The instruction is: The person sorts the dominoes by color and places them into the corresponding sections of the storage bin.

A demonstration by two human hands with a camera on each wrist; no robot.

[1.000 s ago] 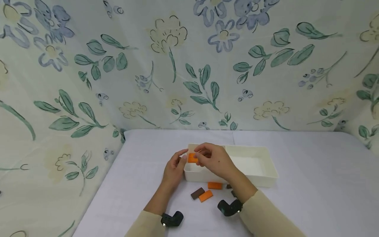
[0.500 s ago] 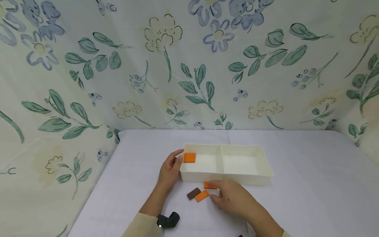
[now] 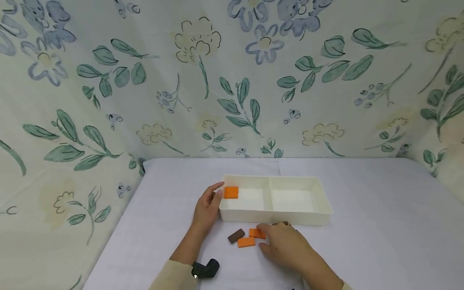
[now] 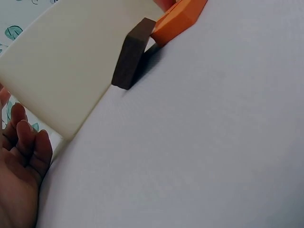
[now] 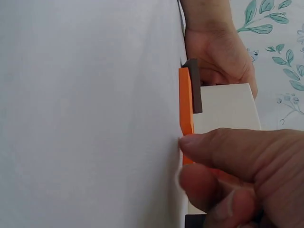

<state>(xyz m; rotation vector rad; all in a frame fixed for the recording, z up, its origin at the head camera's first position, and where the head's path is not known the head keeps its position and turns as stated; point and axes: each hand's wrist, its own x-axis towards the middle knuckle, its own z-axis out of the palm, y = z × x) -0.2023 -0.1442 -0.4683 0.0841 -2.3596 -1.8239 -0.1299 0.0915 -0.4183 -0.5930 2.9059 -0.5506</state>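
My left hand (image 3: 206,207) holds the left end of a white two-compartment box (image 3: 250,216), thumb and index finger at its rim. In front of the box, the index fingertip of my right hand (image 3: 290,247) touches the far edge of a small flat orange block (image 3: 253,232). The thumb sits lower, apart from that block in the head view. Close by lie a second orange block (image 3: 246,242) and a dark brown block (image 3: 236,236). In the left wrist view the brown block (image 4: 130,54) stands out near the box wall.
Two orange blocks (image 3: 230,192) lie side by side at the left end of the box's left compartment. A divider (image 3: 270,194) separates the two compartments. Dark pieces (image 3: 280,223) show partly behind my right hand. A floral cloth (image 3: 203,121) hangs behind the white-covered table (image 3: 174,173).
My right hand has left the box's left compartment, leaving an orange block there, and come down to the loose blocks. The touched orange block has slid nearer; its neighbour has turned slightly. Left hand stays.
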